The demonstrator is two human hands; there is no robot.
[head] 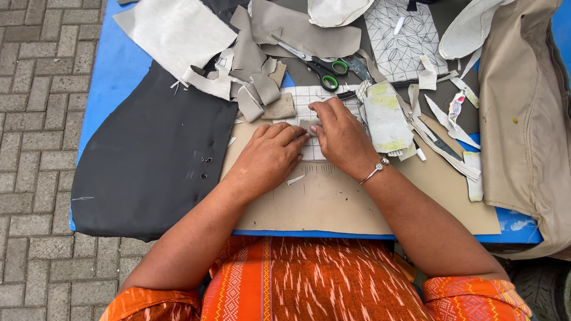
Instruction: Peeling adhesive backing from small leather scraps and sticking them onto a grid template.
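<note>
Small grey scrap (309, 125) lies pinched between both hands' fingers, right hand (341, 137) over it, left hand (269, 156) just beside.

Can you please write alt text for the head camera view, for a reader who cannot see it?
Seen from above, a person's left hand and right hand press a small grey scrap onto a white grid-marked sheet on a tan board. Green-handled scissors, beige offcuts and a large black sheet lie on the blue table.
</note>
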